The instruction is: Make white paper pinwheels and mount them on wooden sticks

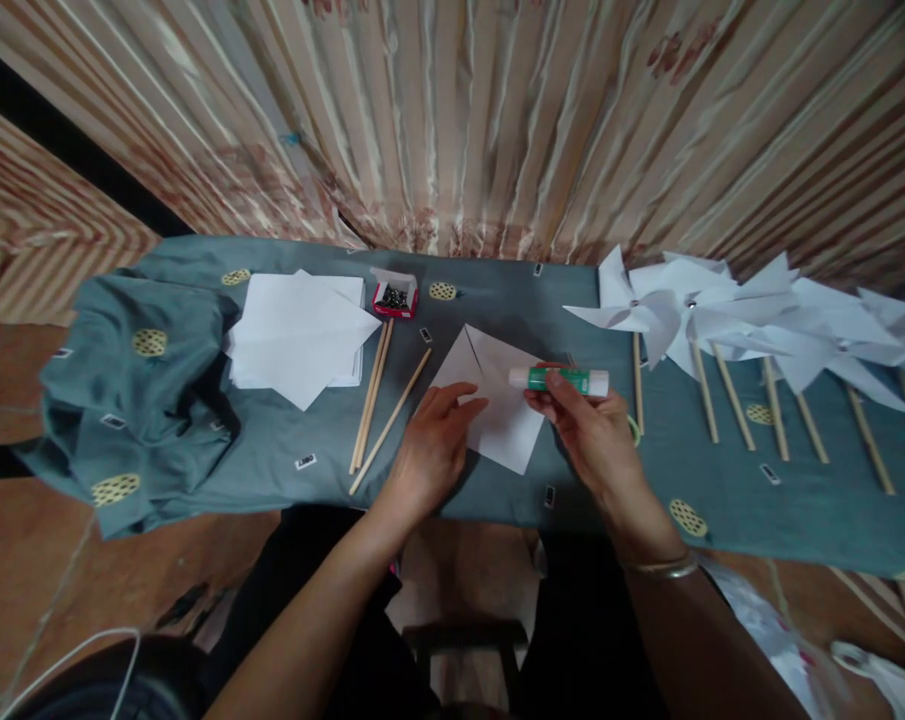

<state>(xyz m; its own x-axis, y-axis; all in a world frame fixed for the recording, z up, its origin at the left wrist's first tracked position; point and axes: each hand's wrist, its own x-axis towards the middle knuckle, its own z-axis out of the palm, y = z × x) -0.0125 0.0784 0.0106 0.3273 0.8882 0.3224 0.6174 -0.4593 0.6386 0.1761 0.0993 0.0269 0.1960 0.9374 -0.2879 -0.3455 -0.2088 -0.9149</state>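
Note:
My right hand (pixel 591 420) grips a green and white glue stick (pixel 561 381), held level above the right side of a square white sheet of paper (pixel 508 420). A slit runs in from the sheet's far corner. Over the sheet's left edge is my left hand (pixel 438 430), its fingers bent, with a gap between thumb and forefinger and nothing seen in them. Whether it touches the paper I cannot tell. Beside my right hand a light green loop (pixel 633 430) peeks out, mostly hidden.
Left of the sheet lie several wooden sticks (pixel 373 400), a small red box (pixel 396 295) of dark metal pieces, and a stack of white paper (pixel 298 335). Several white paper pinwheels (pixel 692 305) on sticks line the right side. A green cloth (pixel 272 490) covers the table, bunched at left.

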